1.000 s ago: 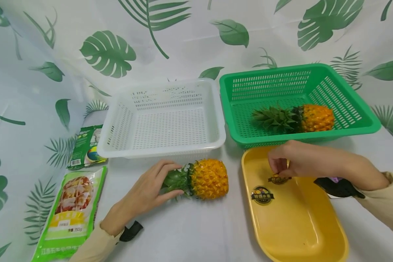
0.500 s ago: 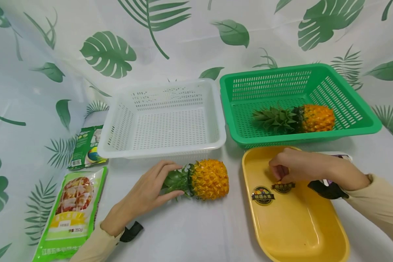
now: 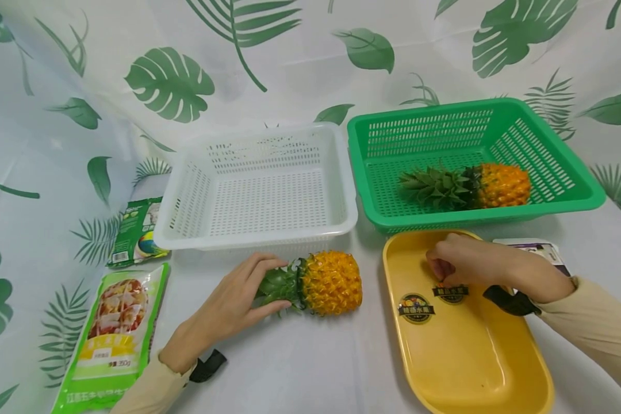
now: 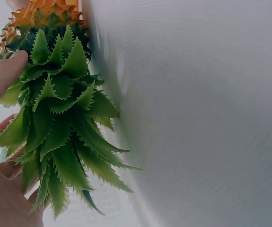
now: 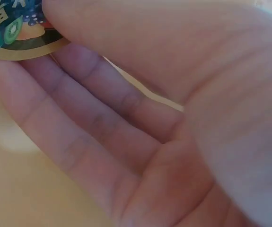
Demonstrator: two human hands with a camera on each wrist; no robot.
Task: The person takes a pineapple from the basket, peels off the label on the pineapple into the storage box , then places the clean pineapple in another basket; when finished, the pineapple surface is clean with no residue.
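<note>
In the head view a pineapple (image 3: pixel 331 283) lies on its side, its orange body to the right. My left hand (image 3: pixel 227 299) grips its leafy crown (image 4: pixel 60 113), thumb on one side and fingers on the other. Over the yellow basin (image 3: pixel 460 351), my right hand (image 3: pixel 457 260) pinches a dark fruit sticker (image 3: pixel 451 293) between thumb and fingers. The right wrist view shows that sticker (image 5: pixel 27 33) close up, with printed fruit and a gold edge. Another such sticker (image 3: pixel 416 309) lies in the basin, left of the held one.
A white basket (image 3: pixel 261 234) stands behind the left hand. The green basket (image 3: pixel 476 217) to its right holds another pineapple (image 3: pixel 502 185). Two packets, a small green one (image 3: pixel 137 233) and a tall green-and-white one (image 3: pixel 115 322), lie at left. A white-and-purple package (image 3: pixel 543 248) is partly behind the right arm.
My right hand has shifted slightly right and down with the sticker, and its arm has uncovered more of the white-and-purple package. The left hand and its pineapple have stayed put.
</note>
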